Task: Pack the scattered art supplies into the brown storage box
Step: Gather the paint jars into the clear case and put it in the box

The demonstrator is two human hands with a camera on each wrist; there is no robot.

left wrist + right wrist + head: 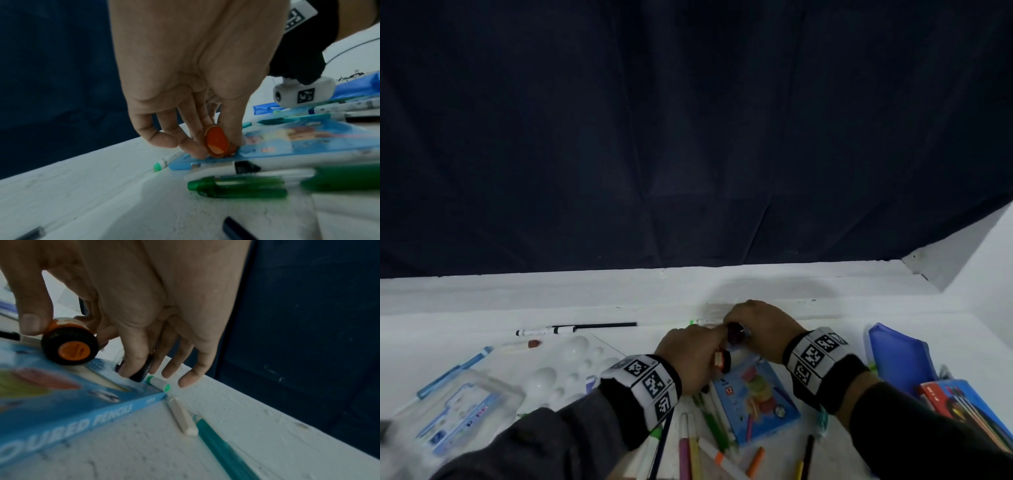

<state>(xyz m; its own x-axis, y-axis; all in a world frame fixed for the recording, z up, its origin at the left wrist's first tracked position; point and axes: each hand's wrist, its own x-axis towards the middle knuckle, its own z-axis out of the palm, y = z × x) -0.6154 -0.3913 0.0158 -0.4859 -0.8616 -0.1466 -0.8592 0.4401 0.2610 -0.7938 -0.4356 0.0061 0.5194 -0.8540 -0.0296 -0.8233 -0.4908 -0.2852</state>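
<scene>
Left hand: our left hand (pixel 690 356) sits just past 6 o'clock in the head view, fingers and thumb pinched around a small orange paint pot (pixel 217 142) with a black cap; the left wrist view shows the pot's base touching the far edge of the coloured-pencil box.
Right hand: our right hand (pixel 760 325) is just beside the left, toward 5 o'clock, fingers curled down around a dark purple paint pot (pixel 736 333); in the right wrist view we can only see a dark rounded shape under the fingers (pixel 135 363).
Coloured-pencil box: the blue coloured-pencil box (pixel 755 399) lies flat on the white table (pixel 654 301), right below both hands.
Green-ended marker: a white marker with a green end (pixel 160 383) lies at the far corner of the box, just beside our right fingertips.
Loose pens: markers and pens (pixel 698 442) are scattered at 6 o'clock, among them a green pen (pixel 236 189).
Left side: a white paint palette (pixel 565 370) and a clear plastic case (pixel 458 411) sit around 8 o'clock; a black pencil (pixel 602 325) lies beyond them.
Right side: a blue pouch (pixel 897 356) and a red-and-blue pencil packet (pixel 962 407) lie at 4 o'clock.
Brown storage box: we cannot see it in any view.
</scene>
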